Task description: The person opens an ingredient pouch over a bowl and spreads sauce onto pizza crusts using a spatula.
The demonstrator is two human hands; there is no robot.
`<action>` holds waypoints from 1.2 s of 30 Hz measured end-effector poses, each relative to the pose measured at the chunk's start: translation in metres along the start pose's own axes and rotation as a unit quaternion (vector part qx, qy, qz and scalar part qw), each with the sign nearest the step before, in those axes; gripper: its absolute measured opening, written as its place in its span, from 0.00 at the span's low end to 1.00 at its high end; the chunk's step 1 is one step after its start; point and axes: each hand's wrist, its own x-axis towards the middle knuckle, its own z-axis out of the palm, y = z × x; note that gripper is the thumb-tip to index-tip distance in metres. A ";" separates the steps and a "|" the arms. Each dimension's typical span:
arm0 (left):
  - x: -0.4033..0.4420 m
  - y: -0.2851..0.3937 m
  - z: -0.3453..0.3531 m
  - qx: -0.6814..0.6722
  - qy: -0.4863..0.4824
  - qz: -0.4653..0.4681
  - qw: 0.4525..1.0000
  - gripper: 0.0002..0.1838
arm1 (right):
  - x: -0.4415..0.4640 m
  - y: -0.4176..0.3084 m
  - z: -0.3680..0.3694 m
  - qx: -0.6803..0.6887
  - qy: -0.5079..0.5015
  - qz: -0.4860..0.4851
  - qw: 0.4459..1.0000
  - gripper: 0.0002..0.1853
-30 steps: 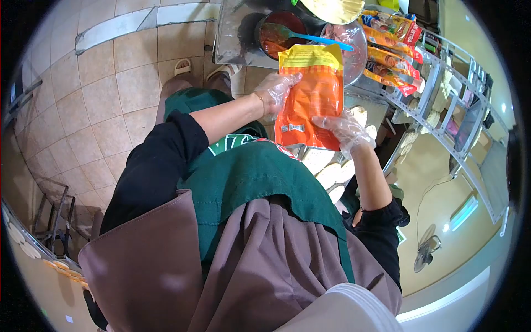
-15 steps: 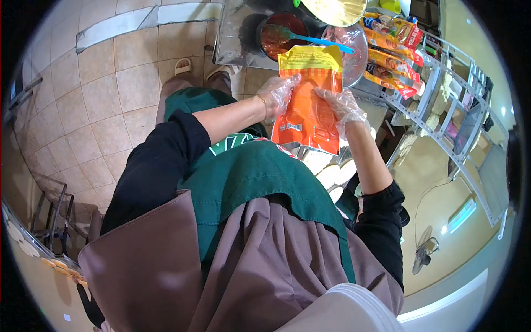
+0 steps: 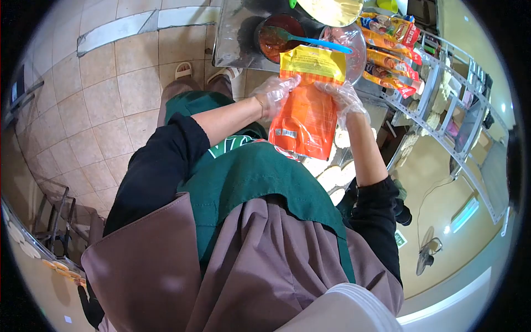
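Observation:
An orange plastic pouch (image 3: 310, 116) with a yellow top band and a small barcode hangs in front of my apron, held by both hands. My left hand (image 3: 277, 95), in a clear plastic glove, closes on its left edge with the thumb on the front. The gloved right hand (image 3: 344, 100) grips the opposite edge just under the yellow band. Just beyond the pouch's top sits a bowl of red sauce (image 3: 272, 48), with a blue-handled spatula (image 3: 321, 42) lying across it. Beside that is a clear bowl (image 3: 357, 62), partly hidden by the pouch.
Several orange and red packets (image 3: 387, 55) lie in a row on the right. Yellowish contents fill a big bowl (image 3: 337, 11) at the back of the metal table (image 3: 228, 41). A metal rack (image 3: 442, 122) holds pale round pieces. Tiled floor (image 3: 94, 116) extends left.
The pouch's lower end has swung slightly left and toward my body, and it tilts more now. My right hand's fingers have shifted up near the yellow band.

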 end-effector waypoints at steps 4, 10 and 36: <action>-0.004 0.014 0.001 -0.054 -0.064 -0.041 0.996 0.15 | 0.000 -0.002 0.007 0.006 -0.001 -0.001 1.000 0.27; -0.003 0.015 0.004 -0.015 -0.008 0.022 1.000 0.15 | 0.001 0.005 0.012 -0.025 0.025 -0.004 0.999 0.22; 0.018 0.006 0.002 0.051 0.080 0.138 0.986 0.11 | 0.029 -0.016 -0.009 -0.205 0.058 -0.196 0.957 0.39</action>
